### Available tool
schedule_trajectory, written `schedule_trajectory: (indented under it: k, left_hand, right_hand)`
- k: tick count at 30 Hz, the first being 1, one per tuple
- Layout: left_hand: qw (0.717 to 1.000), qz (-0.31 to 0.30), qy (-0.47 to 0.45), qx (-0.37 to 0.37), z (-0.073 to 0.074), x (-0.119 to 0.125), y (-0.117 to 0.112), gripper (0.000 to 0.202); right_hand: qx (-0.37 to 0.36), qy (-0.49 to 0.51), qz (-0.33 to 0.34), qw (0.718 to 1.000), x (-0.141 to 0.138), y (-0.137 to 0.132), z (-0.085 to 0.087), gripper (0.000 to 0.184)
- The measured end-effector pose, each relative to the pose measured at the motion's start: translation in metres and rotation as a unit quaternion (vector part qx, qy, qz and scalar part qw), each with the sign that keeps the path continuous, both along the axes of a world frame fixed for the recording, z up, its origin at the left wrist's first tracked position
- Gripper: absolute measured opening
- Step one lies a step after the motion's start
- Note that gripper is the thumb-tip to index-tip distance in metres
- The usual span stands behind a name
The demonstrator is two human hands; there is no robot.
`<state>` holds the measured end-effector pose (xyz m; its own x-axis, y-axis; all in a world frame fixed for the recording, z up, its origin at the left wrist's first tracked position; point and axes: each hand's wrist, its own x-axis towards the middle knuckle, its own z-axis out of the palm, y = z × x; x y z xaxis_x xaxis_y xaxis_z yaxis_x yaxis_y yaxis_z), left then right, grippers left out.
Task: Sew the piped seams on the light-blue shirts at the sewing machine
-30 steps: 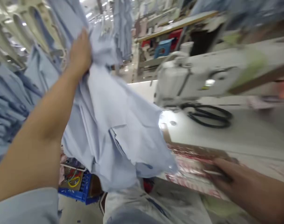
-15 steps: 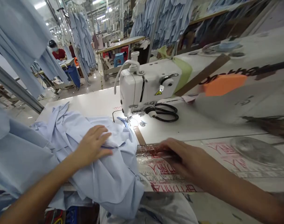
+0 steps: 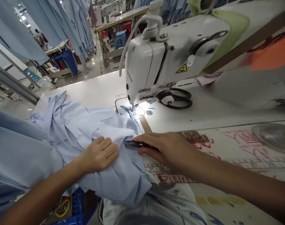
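Light blue fabric [image 3: 119, 184] lies bunched over the table beside the sewing machine [image 3: 142, 65]. My left hand [image 3: 101, 154] has its fingers curled down on the cloth, gripping a fold. In my right hand [image 3: 159, 146] is a pair of dark thread snips [image 3: 135, 143]. Their blades point left and touch the fabric just right of my left hand. The blade tips are partly hidden at the fold. A narrow blue strip [image 3: 127, 110] sits at the lit needle area.
A black-handled pair of scissors [image 3: 179, 101] lies on the machine bed behind my right hand. A ruler strip [image 3: 156, 165] and red handwriting mark the table's front edge. Light blue garments [image 3: 13, 31] hang at left. A blue crate [image 3: 78, 206] stands below.
My right hand has moved left from the table to the fabric, with snips now visible in it. My left hand has closed from spread fingers onto the cloth. The view has shifted closer to the machine.
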<state>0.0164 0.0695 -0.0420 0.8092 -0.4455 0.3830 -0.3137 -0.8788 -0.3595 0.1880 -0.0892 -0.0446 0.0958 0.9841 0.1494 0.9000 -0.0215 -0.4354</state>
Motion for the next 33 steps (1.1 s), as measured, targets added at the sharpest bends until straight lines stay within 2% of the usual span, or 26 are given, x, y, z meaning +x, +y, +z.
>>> schedule_trajectory:
  k: [2, 5, 7, 9, 11, 13, 16, 19, 20, 23, 29, 33]
  left_hand:
    - [0.999, 0.003, 0.037, -0.033, 0.000, 0.002, -0.001, 0.010]
    - [0.973, 0.032, 0.144, -0.179, 0.002, 0.005, 0.001, 0.013]
    - [0.944, 0.079, 0.172, -0.269, 0.003, 0.011, 0.003, 0.013]
    - [0.925, 0.135, 0.192, -0.299, 0.003, 0.022, 0.007, 0.015]
    - [0.916, 0.169, 0.228, -0.283, 0.003, 0.036, 0.009, 0.034]
    - [0.914, 0.170, 0.265, -0.254, 0.005, 0.050, 0.010, 0.046]
    - [0.922, 0.137, 0.281, -0.229, 0.010, 0.060, 0.010, 0.029]
    - [0.949, 0.075, 0.221, -0.214, 0.014, 0.052, 0.006, 0.007]
    - [0.957, 0.054, 0.197, -0.205, 0.014, 0.046, 0.004, 0.005]
    - [0.974, 0.014, 0.144, -0.173, 0.010, 0.030, -0.002, 0.019]
    - [0.986, 0.020, 0.088, -0.140, -0.008, 0.022, -0.008, 0.010]
    - [0.988, -0.001, 0.076, -0.131, -0.010, 0.023, -0.008, 0.009]
  right_hand:
    - [0.002, -0.018, 0.002, 1.000, -0.002, 0.000, 0.000, 0.016]
    - [-0.014, -0.066, -0.012, 0.998, -0.002, -0.003, 0.001, 0.015]
    - [-0.014, -0.088, -0.016, 0.996, -0.001, -0.006, 0.001, 0.014]
    - [-0.010, -0.096, -0.012, 0.995, -0.001, -0.009, 0.002, 0.014]
    - [-0.015, -0.093, -0.007, 0.996, -0.002, -0.012, 0.003, 0.013]
    - [-0.024, -0.082, -0.003, 0.996, -0.002, -0.015, 0.003, 0.013]
    - [-0.018, -0.068, -0.006, 0.998, 0.000, -0.020, 0.003, 0.013]
    - [0.005, -0.070, -0.019, 0.997, 0.001, -0.024, 0.004, 0.013]
    - [0.007, -0.072, -0.025, 0.997, 0.001, -0.025, 0.004, 0.014]
    - [-0.007, -0.072, -0.031, 0.997, -0.001, -0.025, 0.005, 0.013]
    - [-0.055, -0.097, -0.026, 0.993, -0.006, -0.012, 0.003, 0.011]
    - [-0.113, -0.113, -0.021, 0.987, -0.006, -0.006, 0.002, 0.010]
